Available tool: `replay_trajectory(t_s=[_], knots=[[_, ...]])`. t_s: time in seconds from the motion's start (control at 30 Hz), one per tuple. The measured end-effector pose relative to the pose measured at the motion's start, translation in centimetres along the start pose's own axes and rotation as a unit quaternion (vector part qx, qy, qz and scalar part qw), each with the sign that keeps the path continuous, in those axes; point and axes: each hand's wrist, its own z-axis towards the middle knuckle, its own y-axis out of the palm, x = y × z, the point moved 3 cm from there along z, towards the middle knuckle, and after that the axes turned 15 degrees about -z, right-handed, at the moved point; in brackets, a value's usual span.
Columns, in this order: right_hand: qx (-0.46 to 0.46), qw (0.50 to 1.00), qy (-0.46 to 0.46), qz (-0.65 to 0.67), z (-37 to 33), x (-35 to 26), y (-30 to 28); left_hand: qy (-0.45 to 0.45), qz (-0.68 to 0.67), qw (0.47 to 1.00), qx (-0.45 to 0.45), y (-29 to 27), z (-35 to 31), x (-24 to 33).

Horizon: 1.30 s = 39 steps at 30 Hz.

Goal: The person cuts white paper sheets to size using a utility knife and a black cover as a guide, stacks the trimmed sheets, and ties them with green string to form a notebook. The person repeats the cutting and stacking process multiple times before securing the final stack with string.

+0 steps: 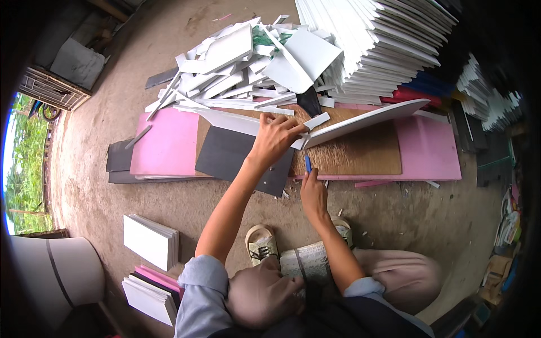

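Offcuts [236, 73] lie heaped behind the brown board [360, 152]; we judge cutting well underway. Our left hand [276, 138] pins the white sheet [366, 119] there, right hand [313, 188] gripping a blue knife [307, 164].

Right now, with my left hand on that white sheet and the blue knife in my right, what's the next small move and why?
Probably bring the blue knife up to the white sheet. The left hand already pins the sheet's near end over the brown board, while the right hand holds the blade just short of it.
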Motion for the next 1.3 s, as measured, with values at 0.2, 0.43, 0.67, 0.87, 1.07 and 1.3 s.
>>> replay_trajectory(t_s=[0.2,0.43,0.67,0.87,1.07,1.3], knots=[[0.066,0.997,-0.003,0.04,2.8,-1.3,-1.1,0.006,0.052,0.999,-0.003,-1.0,1.2,0.1],[0.021,0.999,0.017,0.024,3.0,-1.5,-0.6,-0.015,0.041,0.999,-0.005,-0.1,1.0,0.2],[-0.001,0.999,0.025,0.025,2.4,-1.8,-1.2,-0.009,0.009,1.0,0.018,-0.6,1.3,0.7],[0.025,0.998,0.052,0.031,3.3,-2.2,-1.7,0.011,-0.01,0.995,0.103,0.2,1.6,0.4],[-0.052,0.997,0.049,0.003,5.4,-1.4,1.7,0.002,-0.003,0.995,0.098,0.3,1.7,0.3],[-0.125,0.989,0.038,-0.064,4.8,0.4,5.2,0.001,-0.004,0.995,0.098,0.4,1.8,0.6]])
